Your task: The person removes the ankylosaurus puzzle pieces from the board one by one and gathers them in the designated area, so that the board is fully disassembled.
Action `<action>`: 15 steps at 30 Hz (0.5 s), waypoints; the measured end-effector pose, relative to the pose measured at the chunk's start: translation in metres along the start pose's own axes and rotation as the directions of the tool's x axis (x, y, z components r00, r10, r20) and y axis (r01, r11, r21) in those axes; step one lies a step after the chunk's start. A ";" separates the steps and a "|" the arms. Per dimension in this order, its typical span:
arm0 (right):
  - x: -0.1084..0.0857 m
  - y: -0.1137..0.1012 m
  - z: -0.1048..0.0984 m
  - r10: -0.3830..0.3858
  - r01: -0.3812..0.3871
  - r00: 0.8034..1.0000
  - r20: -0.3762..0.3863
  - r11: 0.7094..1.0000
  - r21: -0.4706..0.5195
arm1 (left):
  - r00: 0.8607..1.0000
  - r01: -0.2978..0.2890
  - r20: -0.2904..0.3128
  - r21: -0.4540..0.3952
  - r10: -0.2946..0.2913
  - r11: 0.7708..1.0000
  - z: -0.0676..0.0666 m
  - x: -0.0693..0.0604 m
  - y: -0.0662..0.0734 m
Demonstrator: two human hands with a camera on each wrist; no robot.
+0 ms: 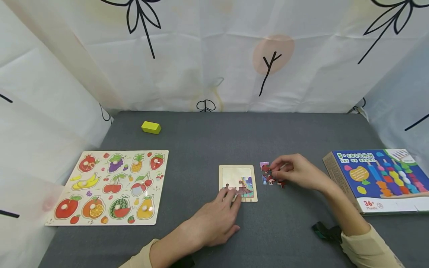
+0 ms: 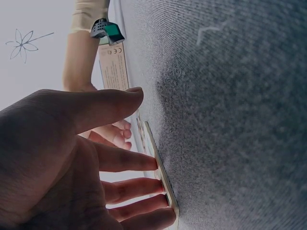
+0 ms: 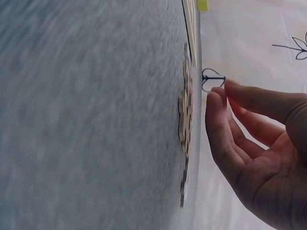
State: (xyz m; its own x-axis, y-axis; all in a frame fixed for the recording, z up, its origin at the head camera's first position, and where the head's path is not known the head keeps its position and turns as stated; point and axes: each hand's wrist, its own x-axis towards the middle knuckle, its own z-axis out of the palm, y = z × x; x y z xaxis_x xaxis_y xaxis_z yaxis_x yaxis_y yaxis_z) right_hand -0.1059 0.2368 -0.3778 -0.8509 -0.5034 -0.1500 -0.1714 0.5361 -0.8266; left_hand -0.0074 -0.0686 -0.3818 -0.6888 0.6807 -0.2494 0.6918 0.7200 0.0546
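Observation:
A small wooden puzzle frame (image 1: 222, 175) lies mid-table with joined pieces (image 1: 248, 188) along its bottom and right side; bare wood shows at upper left. My left hand (image 1: 214, 219) rests its extended fingertips on the frame's lower part, partly covering the pieces. In the left wrist view, the fingers of that hand (image 2: 110, 163) touch the board (image 2: 165, 179), the thumb held apart. To the frame's right, my right hand (image 1: 301, 173) is over loose purple and red pieces (image 1: 264, 178). In the right wrist view, that hand's thumb and forefinger (image 3: 221, 91) are close together beside the pieces (image 3: 186, 115), holding nothing visible.
A fruit puzzle board (image 1: 114, 190) lies at left, with a yellow block (image 1: 151, 127) behind it. A blue game box (image 1: 385, 178) stands at right, near my right forearm. White patterned cloth (image 1: 201, 56) hangs behind and beside the grey table (image 1: 201, 137).

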 end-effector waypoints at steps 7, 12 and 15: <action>0.010 -0.006 0.011 -0.003 0.001 0.999 0.039 0.998 0.056 | 1.000 0.005 0.004 -0.006 -0.005 1.000 0.000 0.000 0.001; 0.019 -0.007 0.019 -0.033 0.031 0.998 0.059 0.999 0.037 | 1.000 0.003 -0.010 0.002 -0.003 1.000 0.001 0.000 0.001; 0.026 -0.009 0.025 -0.076 0.073 0.994 0.084 0.996 0.045 | 1.000 0.000 -0.012 0.005 0.000 1.000 0.001 0.001 0.000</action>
State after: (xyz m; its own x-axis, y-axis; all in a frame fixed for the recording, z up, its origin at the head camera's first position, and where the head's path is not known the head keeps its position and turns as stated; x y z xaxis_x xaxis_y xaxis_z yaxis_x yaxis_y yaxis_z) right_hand -0.1135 0.2016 -0.3876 -0.7904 -0.5982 -0.1319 -0.2103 0.4672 -0.8588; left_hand -0.0073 -0.0681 -0.3828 -0.6915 0.6821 -0.2379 0.6926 0.7196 0.0499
